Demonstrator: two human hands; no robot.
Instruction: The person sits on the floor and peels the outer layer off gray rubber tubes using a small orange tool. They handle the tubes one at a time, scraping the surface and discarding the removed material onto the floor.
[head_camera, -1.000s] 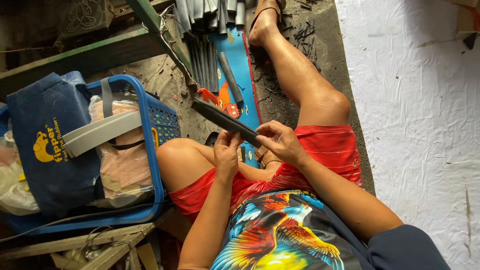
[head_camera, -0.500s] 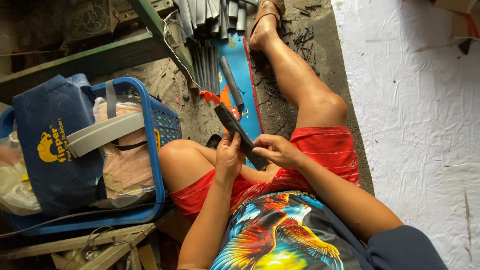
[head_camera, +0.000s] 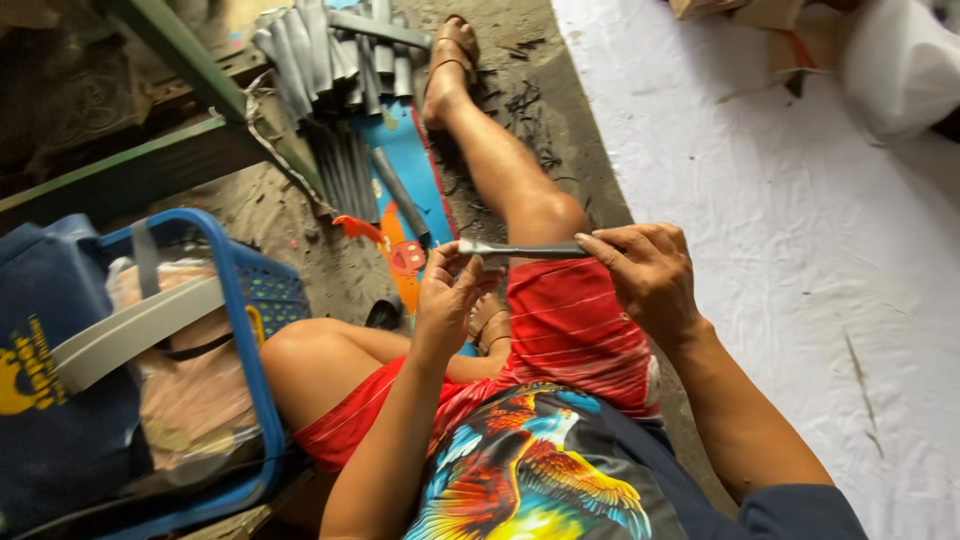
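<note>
Dark metal strip (head_camera: 530, 249) held level between left hand (head_camera: 455, 290) and right hand (head_camera: 645, 270).

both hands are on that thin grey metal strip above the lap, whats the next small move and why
Probably turn the grey metal strip slightly between the fingers to check it. The left hand pinches one end and the right hand the other, so it lies level above the red shorts, touching nothing else.

One blue basket (head_camera: 240, 330), one held grey strip (head_camera: 525, 249), two hands.
</note>
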